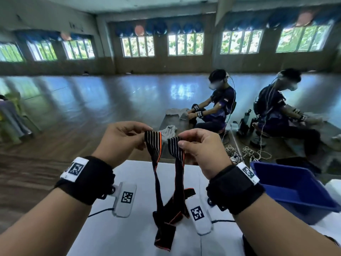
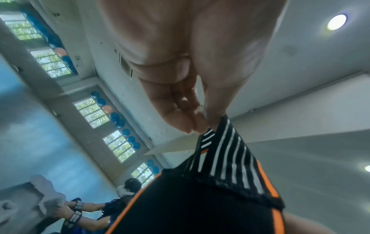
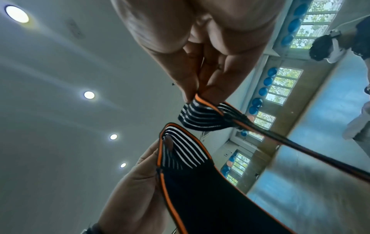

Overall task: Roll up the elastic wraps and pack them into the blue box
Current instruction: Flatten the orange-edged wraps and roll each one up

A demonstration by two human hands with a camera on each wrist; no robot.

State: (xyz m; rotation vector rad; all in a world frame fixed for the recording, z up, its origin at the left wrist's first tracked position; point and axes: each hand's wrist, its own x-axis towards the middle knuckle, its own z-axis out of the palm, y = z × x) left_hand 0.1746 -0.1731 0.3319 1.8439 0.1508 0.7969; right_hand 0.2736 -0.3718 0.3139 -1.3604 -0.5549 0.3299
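At left of centre in the head view, the left hand (image 1: 123, 139) is raised above the table (image 1: 103, 233), thumb and fingertips closed in a pinch on one striped end of a wrap (image 1: 154, 143). The left wrist view shows the same pinch: fingertips (image 2: 188, 123) pressed against the thumb on the white-striped end, black cloth with orange trim filling the lower frame. From that end the strap (image 1: 158, 189) hangs down the middle of the frame, black with an orange edge, and its lower part lies bunched on the white table. Just right of centre, the right hand (image 1: 201, 148) pinches a second striped end (image 1: 175, 145) between thumb and forefinger, the other fingers curled. Whether both ends belong to one wrap I cannot tell. At far right, the blue box (image 1: 295, 185) stands on the table, near the right wrist. Upper right, two seated people (image 1: 219, 106) work over a grey cloth.
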